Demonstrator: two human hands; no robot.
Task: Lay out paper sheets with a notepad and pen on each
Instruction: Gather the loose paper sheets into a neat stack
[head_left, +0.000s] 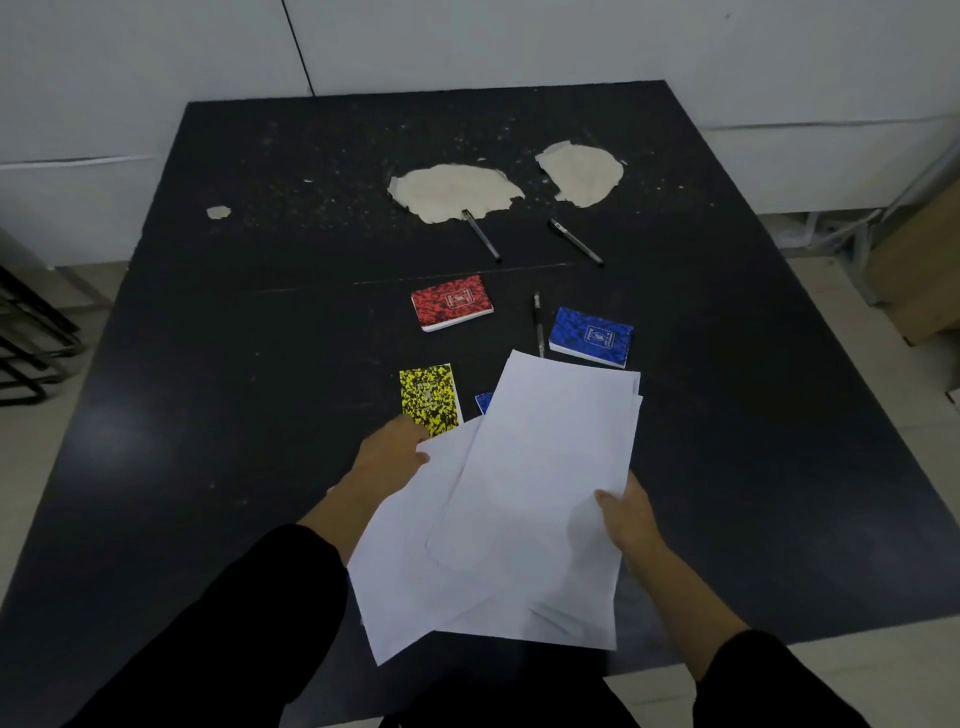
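Black counter (208, 395): both hands, left (387, 449) and right (631, 519), pinch fanned paper sheets (524, 499), long axis pointing away, notepads and pens just beyond.

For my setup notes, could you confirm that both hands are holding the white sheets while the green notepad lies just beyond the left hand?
Not quite: the head view shows that notepad is yellow, not green. The rest holds: the left hand and right hand both hold the white sheets, and the notepad lies just beyond the left hand.
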